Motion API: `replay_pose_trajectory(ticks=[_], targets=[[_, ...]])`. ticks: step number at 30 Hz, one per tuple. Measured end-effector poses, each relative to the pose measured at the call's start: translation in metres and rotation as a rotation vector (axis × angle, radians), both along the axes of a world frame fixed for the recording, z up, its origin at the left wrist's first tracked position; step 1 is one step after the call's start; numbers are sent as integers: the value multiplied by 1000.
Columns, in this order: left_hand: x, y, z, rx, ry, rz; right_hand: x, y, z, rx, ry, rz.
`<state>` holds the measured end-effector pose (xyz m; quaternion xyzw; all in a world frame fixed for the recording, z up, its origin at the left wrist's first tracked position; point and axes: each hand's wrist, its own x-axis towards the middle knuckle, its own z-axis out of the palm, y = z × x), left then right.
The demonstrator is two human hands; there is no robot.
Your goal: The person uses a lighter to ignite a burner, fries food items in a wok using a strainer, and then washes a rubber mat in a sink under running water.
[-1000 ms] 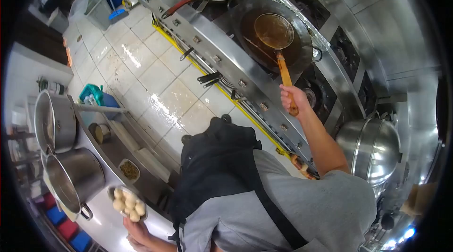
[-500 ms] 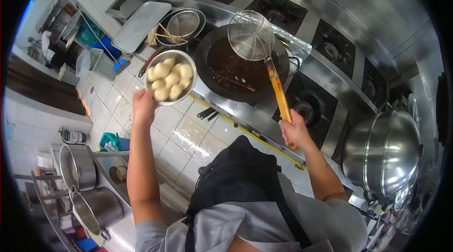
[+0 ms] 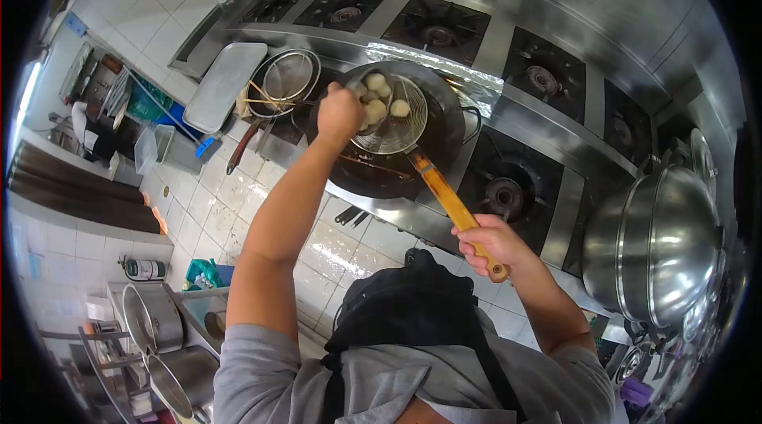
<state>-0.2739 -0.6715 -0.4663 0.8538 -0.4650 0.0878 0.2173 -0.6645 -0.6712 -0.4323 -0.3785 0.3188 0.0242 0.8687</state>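
My left hand [image 3: 341, 116] grips a metal bowl tilted over the wok; much of the bowl is hidden behind the hand. Several pale dough balls [image 3: 375, 90] are at the bowl's mouth, and one pale ball [image 3: 399, 109] lies on the wire strainer [image 3: 397, 132]. Closed round the strainer's yellow wooden handle [image 3: 448, 200] is my right hand [image 3: 488, 245]. The strainer's basket is inside the large dark wok [image 3: 448, 114], which holds dark oil [image 3: 381, 174].
Behind the wok runs foil [image 3: 476, 75] beside gas burners [image 3: 439, 33]. Left of it are a round sieve [image 3: 289, 76] with chopsticks and a metal tray [image 3: 225, 89]. Large steel lids [image 3: 659, 245] stand at the right; pots [image 3: 152, 317] are at the lower left.
My left hand has carried the bowl right, over the wok, and tipped it. The strainer has come down into the wok, and one ball has dropped onto it.
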Motion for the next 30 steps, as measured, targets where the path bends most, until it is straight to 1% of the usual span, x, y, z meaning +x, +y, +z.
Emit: replay_pose_trajectory(ticks=[1,2,3,5,6,7,9,10,11,13,14,17,18,19,21,22,24,25,27,29,30], targets=[[-14,-1,6,28,-13,-41,0,-2,1,37,19,-7],[-15,-6,-3,110,-82,-85,0,-3,1,74,37,-15],[-17,-8,-8,111,-80,-91,-1,-5,2,76,39,-20],[-17,-8,-19,92,-423,-266,-1,-6,3,94,73,-14],[-20,-8,-17,148,-496,-283,-2,-7,2,94,76,-15],[-20,-7,-14,147,-492,-282,-3,-8,1,96,87,-14],[-17,-3,-1,42,-677,-342,-5,-9,-4,97,99,-12],[-18,1,14,81,-641,-331,-6,-9,-8,82,99,-10],[-16,5,25,35,-609,-304,-5,-10,-11,67,101,-5],[-13,16,46,-113,-482,-198,-2,-12,-18,69,113,3],[-12,24,59,-207,-369,-158,1,-14,-20,70,116,5],[5,46,70,-524,-215,3,10,-15,-26,58,126,4],[20,58,63,-542,-225,51,13,-16,-29,56,127,16],[25,71,63,-457,10,242,15,-17,-32,67,121,13],[36,104,62,-469,588,409,21,-17,-36,77,118,18],[35,121,57,-469,589,419,26,-17,-37,75,122,14],[29,157,45,-939,1148,391,38,-14,-42,73,129,15],[27,176,38,-940,1150,397,46,-12,-47,92,118,-18],[22,217,23,-1156,1430,391,55,4,-47,107,110,-51],[13,260,10,-1229,1538,382,63,24,-40,125,109,-94],[11,284,-1,-1254,1560,412,65,31,-38,77,114,-70]])
